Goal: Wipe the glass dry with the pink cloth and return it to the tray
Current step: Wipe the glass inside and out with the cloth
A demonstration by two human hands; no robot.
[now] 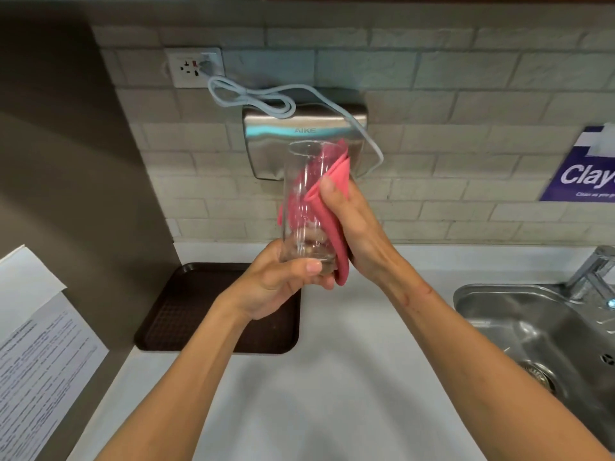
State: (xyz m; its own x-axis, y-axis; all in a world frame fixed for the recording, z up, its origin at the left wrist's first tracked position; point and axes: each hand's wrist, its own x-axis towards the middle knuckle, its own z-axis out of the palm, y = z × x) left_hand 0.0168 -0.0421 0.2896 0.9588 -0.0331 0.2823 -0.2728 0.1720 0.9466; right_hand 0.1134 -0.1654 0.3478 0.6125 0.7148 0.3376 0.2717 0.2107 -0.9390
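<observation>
White counter (332,344) runs below a pale brick wall (466,94), where a steel hand dryer (266,141) hangs with its cord (253,101) plugged into a socket (194,66). Above the counter, the left hand (276,284) grips the base of the glass (306,201), holding it upright and clear of the surface. The right hand (352,221) closes around the glass's side through the cloth (332,194), thumb pressing the pink fabric against the wall; part of the cloth shows through the glass, though whether it is inside cannot be told. The brown tray (186,311) lies below on the left, holding nothing in its visible part. A steel sink (532,327) sits at right, basin bare, with a tap (592,271) beside it.
</observation>
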